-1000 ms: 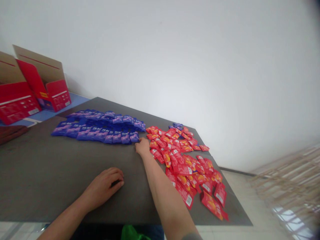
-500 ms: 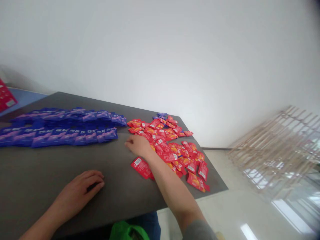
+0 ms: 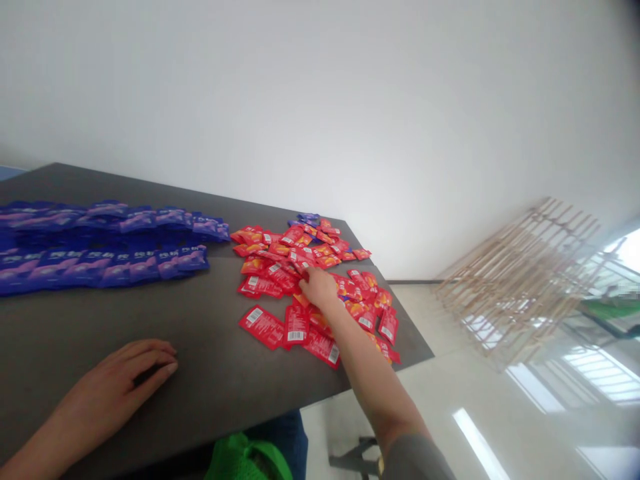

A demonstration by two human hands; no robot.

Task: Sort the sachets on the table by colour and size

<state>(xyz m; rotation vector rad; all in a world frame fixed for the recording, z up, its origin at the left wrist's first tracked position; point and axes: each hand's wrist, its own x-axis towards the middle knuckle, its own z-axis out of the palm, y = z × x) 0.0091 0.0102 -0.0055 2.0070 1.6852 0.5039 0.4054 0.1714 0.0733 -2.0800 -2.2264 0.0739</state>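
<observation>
My right hand (image 3: 320, 289) is over the middle of a loose pile of red packets (image 3: 277, 275), fingers bent down and pressed together at a packet; what they grip is hidden. My left hand (image 3: 120, 377) rests on the dark table (image 3: 210, 347) near its front edge, fingers loosely curved, thumb apart, holding nothing. Left of the red pile, blue packets (image 3: 117, 267) lie overlapping in long rows. A few blue packets (image 3: 307, 217) show at the back of the red pile. One red packet (image 3: 263, 327) lies at the pile's front left.
A pale wall (image 3: 320, 120) rises behind the table. Right of the table, a wooden lattice rack (image 3: 505, 273) stands on the shiny floor (image 3: 430, 393). Something green (image 3: 245, 459) is below the front edge, by my lap.
My right hand has moved right, from the pile's left edge onto its middle. The view has turned right, and the red item at far left is out of view.
</observation>
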